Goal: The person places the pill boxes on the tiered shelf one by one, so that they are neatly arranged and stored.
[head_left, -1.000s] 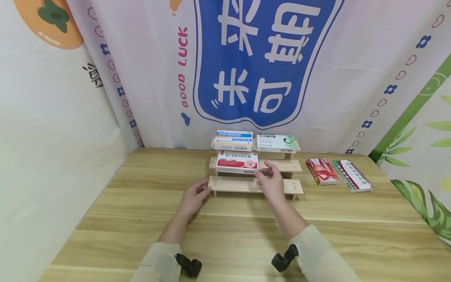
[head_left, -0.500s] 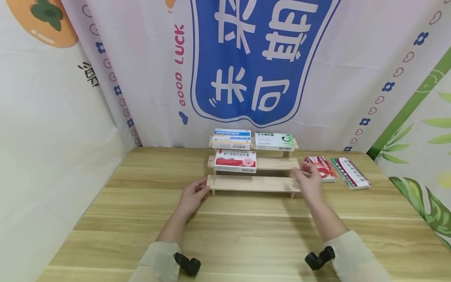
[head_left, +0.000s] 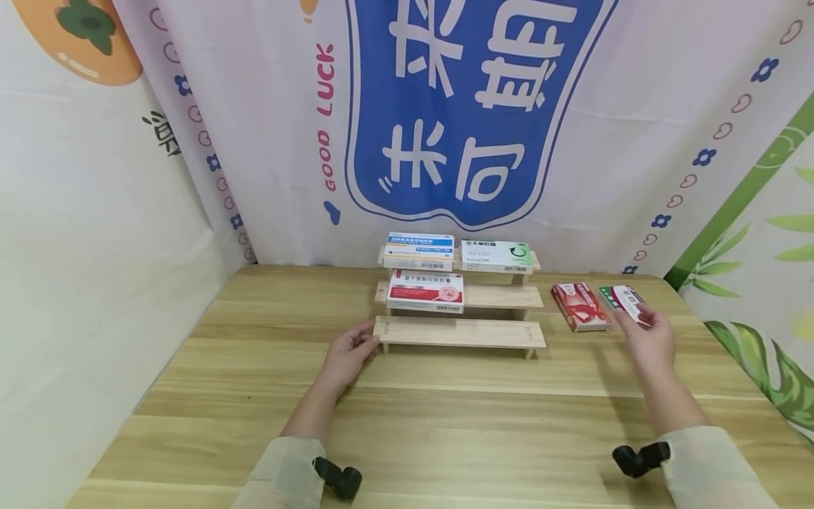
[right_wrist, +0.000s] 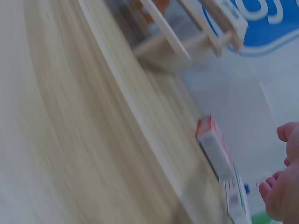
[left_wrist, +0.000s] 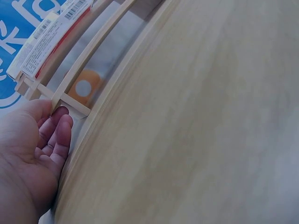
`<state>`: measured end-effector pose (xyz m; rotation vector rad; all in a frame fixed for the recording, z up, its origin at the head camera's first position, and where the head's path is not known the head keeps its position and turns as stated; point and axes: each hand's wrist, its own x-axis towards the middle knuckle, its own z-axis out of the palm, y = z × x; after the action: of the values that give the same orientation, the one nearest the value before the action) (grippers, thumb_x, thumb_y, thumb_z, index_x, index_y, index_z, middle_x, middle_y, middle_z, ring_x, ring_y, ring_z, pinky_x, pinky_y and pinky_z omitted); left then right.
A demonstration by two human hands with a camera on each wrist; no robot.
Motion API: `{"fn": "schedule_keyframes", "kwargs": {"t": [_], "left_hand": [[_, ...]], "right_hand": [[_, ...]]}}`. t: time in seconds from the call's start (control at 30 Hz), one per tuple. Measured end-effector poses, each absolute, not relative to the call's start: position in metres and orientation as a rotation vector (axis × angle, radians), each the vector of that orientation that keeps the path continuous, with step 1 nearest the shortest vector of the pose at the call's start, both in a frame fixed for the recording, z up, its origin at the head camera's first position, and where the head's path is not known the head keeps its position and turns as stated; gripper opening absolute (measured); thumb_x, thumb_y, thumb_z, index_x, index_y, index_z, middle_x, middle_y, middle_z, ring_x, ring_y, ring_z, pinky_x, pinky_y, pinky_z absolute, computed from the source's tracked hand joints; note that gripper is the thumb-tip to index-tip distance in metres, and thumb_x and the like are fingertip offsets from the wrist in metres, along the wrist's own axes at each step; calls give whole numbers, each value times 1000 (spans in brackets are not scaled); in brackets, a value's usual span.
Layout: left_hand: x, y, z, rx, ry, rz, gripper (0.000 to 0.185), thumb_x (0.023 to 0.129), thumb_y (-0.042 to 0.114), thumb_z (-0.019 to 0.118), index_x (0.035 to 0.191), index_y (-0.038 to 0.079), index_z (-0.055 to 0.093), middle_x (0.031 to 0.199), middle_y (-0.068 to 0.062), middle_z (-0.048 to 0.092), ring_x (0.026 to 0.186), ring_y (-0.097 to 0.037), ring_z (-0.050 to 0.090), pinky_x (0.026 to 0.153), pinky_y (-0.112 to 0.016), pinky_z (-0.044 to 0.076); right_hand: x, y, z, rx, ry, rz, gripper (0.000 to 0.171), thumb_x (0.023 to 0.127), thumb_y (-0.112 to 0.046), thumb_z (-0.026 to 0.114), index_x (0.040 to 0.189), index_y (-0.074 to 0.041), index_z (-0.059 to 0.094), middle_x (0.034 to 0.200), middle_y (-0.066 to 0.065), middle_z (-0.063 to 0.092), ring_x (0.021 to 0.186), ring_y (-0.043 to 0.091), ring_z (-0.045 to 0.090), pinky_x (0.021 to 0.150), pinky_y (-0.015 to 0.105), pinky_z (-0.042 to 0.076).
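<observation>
My left hand [head_left: 346,357] pinches the left end of the lowest step of a three-step wooden display rack [head_left: 461,332]; thumb and fingers around that end show in the left wrist view. To the right, my right hand [head_left: 651,346] hovers over a white, green and purple medicine box [head_left: 626,298] lying on the table and hides its near part. In the blurred right wrist view its fingers look apart from the box, holding nothing. Beside that box lies a red medicine box [head_left: 581,307].
A red-and-white medicine box [head_left: 426,291] sits on the middle step's left half. On the top step are a blue-and-white box [head_left: 418,252] and a green-and-white box [head_left: 496,256]. A printed cloth [head_left: 286,141] hangs behind the wooden table [head_left: 445,424].
My right hand has moved right, from beside the red-and-white box on the middle step, past the rack's end, to above the green and purple box. The left hand stays on the rack.
</observation>
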<state>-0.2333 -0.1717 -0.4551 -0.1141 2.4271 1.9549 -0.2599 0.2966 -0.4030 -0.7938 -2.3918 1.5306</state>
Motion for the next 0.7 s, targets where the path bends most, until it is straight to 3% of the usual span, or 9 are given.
{"fn": "schedule_keyframes", "kwargs": {"t": [0.17,0.27,0.5,0.7], "left_hand": [[-234,-172,-456,-108,2422,1976,38,83,19,56,120,19,49,96,-9,60,81,-18,59,73,-25,52],[-234,-172,-457,-111,2416,1985,38,83,19,56,120,19,49,96,-9,60,81,-18,59,73,-24,52],[-235,-172,-457,-123,2432,1958,38,82,20,57,120,21,49,97,-8,61,80,-17,59,74,-25,52],[-234,-171,-456,-129,2424,1963,38,82,19,56,119,21,49,96,-7,60,81,-18,59,74,-26,51]], "right_hand": [[-259,327,-416,-840,-2488,1417,80,75,-56,51,136,-13,22,138,13,30,116,26,36,95,38,36],[-257,340,-422,-845,-2550,1353,85,75,-58,49,137,-10,18,140,18,25,122,36,29,100,48,28],[-258,351,-432,-816,-2693,1185,88,75,-59,49,136,-3,19,133,29,23,116,43,24,92,54,26],[-261,355,-438,-810,-2763,1144,93,73,-64,46,137,-3,16,135,30,18,119,46,21,95,56,24]]}}
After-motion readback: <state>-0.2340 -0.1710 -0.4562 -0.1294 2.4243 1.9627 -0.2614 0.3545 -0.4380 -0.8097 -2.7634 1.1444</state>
